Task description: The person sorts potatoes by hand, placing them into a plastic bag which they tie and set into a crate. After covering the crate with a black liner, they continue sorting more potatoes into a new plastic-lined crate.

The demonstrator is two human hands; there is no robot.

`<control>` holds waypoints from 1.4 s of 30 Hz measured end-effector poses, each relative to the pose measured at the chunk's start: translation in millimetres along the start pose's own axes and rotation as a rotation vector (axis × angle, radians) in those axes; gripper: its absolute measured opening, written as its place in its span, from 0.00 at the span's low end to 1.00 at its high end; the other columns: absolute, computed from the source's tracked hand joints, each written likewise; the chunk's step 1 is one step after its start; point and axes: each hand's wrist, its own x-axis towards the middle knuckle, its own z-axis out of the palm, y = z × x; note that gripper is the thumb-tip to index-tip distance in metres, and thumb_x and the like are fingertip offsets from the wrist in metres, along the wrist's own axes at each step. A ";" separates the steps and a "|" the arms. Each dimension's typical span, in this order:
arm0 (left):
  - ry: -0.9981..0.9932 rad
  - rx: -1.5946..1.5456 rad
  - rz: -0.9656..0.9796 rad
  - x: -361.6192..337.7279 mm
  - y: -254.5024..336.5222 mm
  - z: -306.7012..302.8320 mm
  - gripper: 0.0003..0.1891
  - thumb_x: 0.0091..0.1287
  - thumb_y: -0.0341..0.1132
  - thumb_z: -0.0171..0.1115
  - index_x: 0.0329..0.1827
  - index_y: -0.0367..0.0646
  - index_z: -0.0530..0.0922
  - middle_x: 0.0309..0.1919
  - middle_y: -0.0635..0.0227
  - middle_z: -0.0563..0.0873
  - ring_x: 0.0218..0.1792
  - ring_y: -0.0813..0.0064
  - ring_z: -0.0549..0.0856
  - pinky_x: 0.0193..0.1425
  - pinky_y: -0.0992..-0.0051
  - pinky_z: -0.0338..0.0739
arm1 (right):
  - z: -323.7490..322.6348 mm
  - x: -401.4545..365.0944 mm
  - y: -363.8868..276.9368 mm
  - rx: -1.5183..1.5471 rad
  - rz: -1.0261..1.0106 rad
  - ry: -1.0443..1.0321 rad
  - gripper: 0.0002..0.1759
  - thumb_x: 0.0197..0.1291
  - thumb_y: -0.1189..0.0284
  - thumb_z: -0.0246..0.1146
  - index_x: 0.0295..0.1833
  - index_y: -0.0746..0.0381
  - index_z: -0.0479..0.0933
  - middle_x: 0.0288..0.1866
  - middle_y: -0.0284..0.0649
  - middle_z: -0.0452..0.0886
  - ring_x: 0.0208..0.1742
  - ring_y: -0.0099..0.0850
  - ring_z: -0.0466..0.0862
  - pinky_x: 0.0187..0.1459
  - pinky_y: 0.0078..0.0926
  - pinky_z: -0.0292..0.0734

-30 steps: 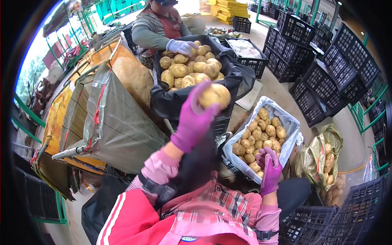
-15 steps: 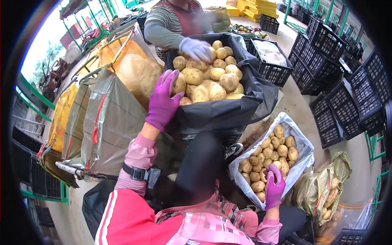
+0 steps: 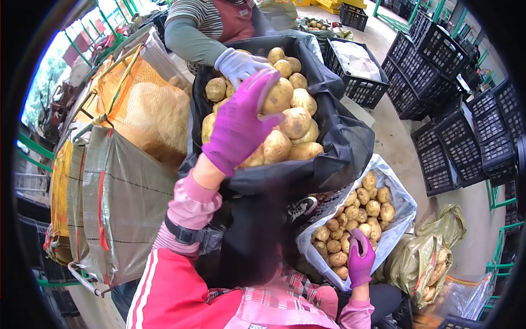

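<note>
My left hand (image 3: pixel 244 118), in a purple glove, has its thumb and fingers around a large potato (image 3: pixel 278 96) at the top of the heap. The heap fills a crate lined with black plastic (image 3: pixel 350 131). My right hand (image 3: pixel 361 257), also in purple, is over the near edge of a smaller crate lined with pale plastic (image 3: pixel 402 203). Its fingers are curved and apart from the thumb, with no potato visible between them. Smaller potatoes (image 3: pixel 359 214) lie in that crate.
Across the black-lined crate, a co-worker's gloved hand (image 3: pixel 241 64) reaches onto the potatoes, close to my left hand. Woven sacks (image 3: pixel 137 203) and an orange net bag (image 3: pixel 148 115) stand at left. Black crates (image 3: pixel 438 49) are stacked at right, beyond an olive bag of potatoes (image 3: pixel 422 257).
My left hand has moved right from the heap's left edge and closed around a large potato. The co-worker's hand now appears nearer to it. My right hand is slightly lower in view.
</note>
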 end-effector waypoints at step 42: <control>-0.658 0.198 -0.150 87.9 -115.6 -28.7 0.33 0.72 0.54 0.58 0.70 0.37 0.70 0.63 0.48 0.79 0.64 0.52 0.78 0.68 0.63 0.72 | 164.0 212.0 -180.8 -0.809 -0.992 -0.505 0.23 0.52 0.73 0.63 0.56 0.50 0.79 0.65 0.38 0.76 0.75 0.51 0.64 0.71 0.53 0.62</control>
